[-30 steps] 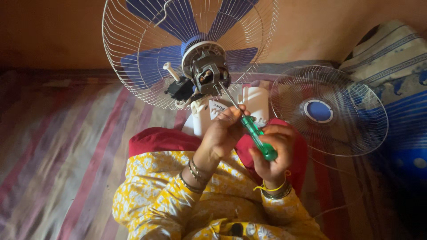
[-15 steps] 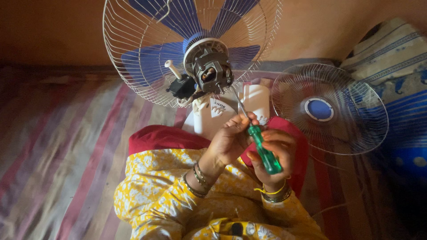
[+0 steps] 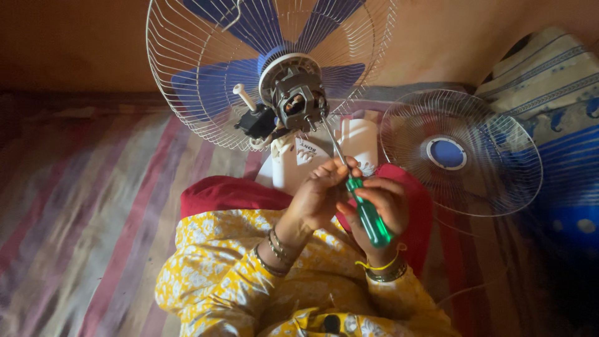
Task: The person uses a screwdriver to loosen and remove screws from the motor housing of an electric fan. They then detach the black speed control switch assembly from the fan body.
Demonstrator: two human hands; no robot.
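My right hand (image 3: 380, 209) grips the green handle of a screwdriver (image 3: 368, 215). Its metal shaft runs up and left to the right side of the exposed fan motor (image 3: 296, 100). My left hand (image 3: 321, 190) pinches the shaft just above the handle. The motor sits behind the blue blades (image 3: 206, 87) inside a white wire guard (image 3: 187, 118). A black switch box (image 3: 254, 122) with a white knob hangs at the motor's left. A white plastic housing (image 3: 359, 140) lies just below the motor.
A detached round front guard (image 3: 493, 181) with a blue centre disc lies to the right on the striped mat (image 3: 93, 206). A patterned blue and cream pillow (image 3: 555, 81) rests at far right. My knees in red cloth are under my hands.
The screwdriver tip has shifted from the motor's lower middle to its right side. Both hands slid slightly right and down along the tool.
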